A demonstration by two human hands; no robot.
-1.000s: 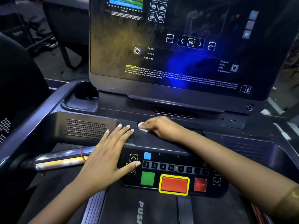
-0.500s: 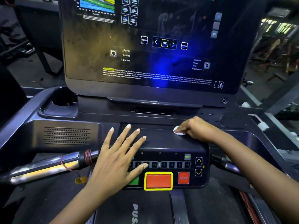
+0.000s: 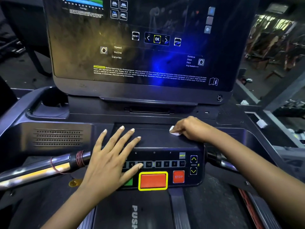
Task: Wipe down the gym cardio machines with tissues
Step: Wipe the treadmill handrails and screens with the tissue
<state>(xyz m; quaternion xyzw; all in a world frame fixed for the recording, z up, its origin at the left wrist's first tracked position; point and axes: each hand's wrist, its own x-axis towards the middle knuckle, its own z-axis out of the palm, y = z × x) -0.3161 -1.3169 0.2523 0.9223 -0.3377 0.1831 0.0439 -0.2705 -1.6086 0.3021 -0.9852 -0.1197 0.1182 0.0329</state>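
Right hand: fingers curled together, clamped on a small white tissue; the wad shows only at the fingertips and is pressed onto the flat black top panel of the treadmill console, toward its right rear part. Left hand: palm down, fingers straight and spread apart, holding nothing. Its fingertips lie on the left part of the same top panel, well apart from the tissue; its thumb lies across the number key row, and the palm covers the left end of the keypad. Partly hidden under the palm edge is a green button. Just right of it is a red button with yellow border, then a red STOP button, with the speed arrow keys at the far right. Left of the keypad a chrome handlebar carries a winding of red thread. A speaker grille sits above it. Behind the panel the display screen stands upright, dusty, with a yellow-ringed OK key.
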